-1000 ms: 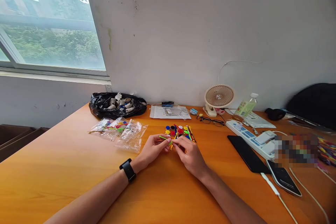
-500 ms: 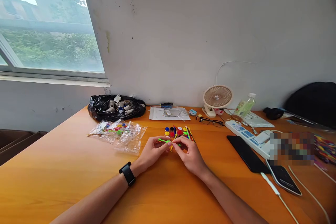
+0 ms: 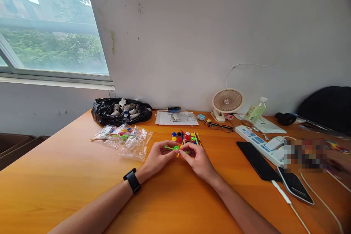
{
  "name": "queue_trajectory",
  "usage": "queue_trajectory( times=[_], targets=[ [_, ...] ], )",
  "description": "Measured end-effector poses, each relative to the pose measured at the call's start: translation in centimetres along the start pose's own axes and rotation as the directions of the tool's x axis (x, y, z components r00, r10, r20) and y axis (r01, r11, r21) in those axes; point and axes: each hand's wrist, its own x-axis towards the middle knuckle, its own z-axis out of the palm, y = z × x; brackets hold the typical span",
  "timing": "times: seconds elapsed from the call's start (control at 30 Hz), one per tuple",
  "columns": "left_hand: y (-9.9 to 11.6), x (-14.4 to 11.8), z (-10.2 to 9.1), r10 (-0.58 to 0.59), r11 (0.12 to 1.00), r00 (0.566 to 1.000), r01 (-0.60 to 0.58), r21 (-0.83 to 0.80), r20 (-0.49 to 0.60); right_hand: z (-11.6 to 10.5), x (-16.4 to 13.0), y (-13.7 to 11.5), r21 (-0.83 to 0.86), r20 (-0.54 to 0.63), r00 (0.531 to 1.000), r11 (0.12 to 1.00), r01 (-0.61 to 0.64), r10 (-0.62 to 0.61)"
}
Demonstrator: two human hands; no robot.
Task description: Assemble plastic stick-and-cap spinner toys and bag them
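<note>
Little has moved: both hands stay at frame centre, left hand point(image 3: 158, 156) and right hand point(image 3: 197, 160) pinching a thin green plastic stick-and-disc piece point(image 3: 172, 148). Most loose coloured plastic discs and sticks point(image 3: 185, 138), just beyond, remain unjoined.

A thin green plastic stick point(image 3: 170, 148) with a green disc on it lies level, pinched at its right end, just near of the colourful parts pile point(image 3: 185, 137).

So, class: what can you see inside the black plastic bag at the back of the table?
The open black plastic bag shows a heap of small pale rolls. Whatever lies beneath them is covered by the bag's folds.
</note>
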Motion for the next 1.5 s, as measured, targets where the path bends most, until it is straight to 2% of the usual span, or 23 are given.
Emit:
queue_trajectory(
  times=[0.1,0.27,0.4,0.73,0.97,1.2,1.3,1.37,1.5],
  targets=[
    [0.2,-0.1,-0.1,0.021,1.0,1.0,-0.021,0.021,0.013,-0.1,-0.1,-0.2,-0.05,-0.009,1.0,0.999,0.022,-0.022],
    [0.8,-0.4,-0.3,0.112,0.978,0.993,-0.118,0.174,0.045,-0.2,-0.4,-0.3,-0.185,-0.018,0.993,0.977,0.108,-0.113],
    [0.8,-0.5,-0.3,0.139,0.97,0.986,-0.153,0.191,0.088,-0.3,-0.6,-0.6,-0.243,0.003,0.984,0.954,0.174,-0.179],
    [1.0,-0.7,-0.2,0.29,0.909,0.953,-0.302,0.288,0.084,-0.7,-0.7,-0.9,-0.225,0.046,0.978,0.952,0.208,-0.202],
    [2.1,-0.9,-0.4,0.288,0.858,0.95,-0.312,0.409,0.12,-0.5,-0.8,-1.2,-0.204,0.063,0.979,0.957,0.204,-0.195],
    [2.2,-0.7,-0.6,0.293,0.837,0.948,-0.317,0.446,0.126,-0.5,-0.7,-1.2,-0.173,0.092,0.979,0.966,0.194,-0.18],
    [2.2,-0.8,-0.6,0.294,0.851,0.948,-0.318,0.417,0.122,-0.6,-0.7,-1.4,-0.142,0.098,0.98,0.972,0.187,-0.174],
    [2.4,-1.0,-0.5,0.267,0.896,0.958,-0.285,0.339,0.1,-0.7,-0.6,-1.4,-0.121,0.089,0.981,0.975,0.185,-0.174],
    [3.0,-1.1,-0.6,0.098,0.991,0.989,-0.107,0.083,0.11,-1.1,-0.4,-1.3,-0.085,0.067,0.984,0.982,0.168,-0.163]
  ],
)
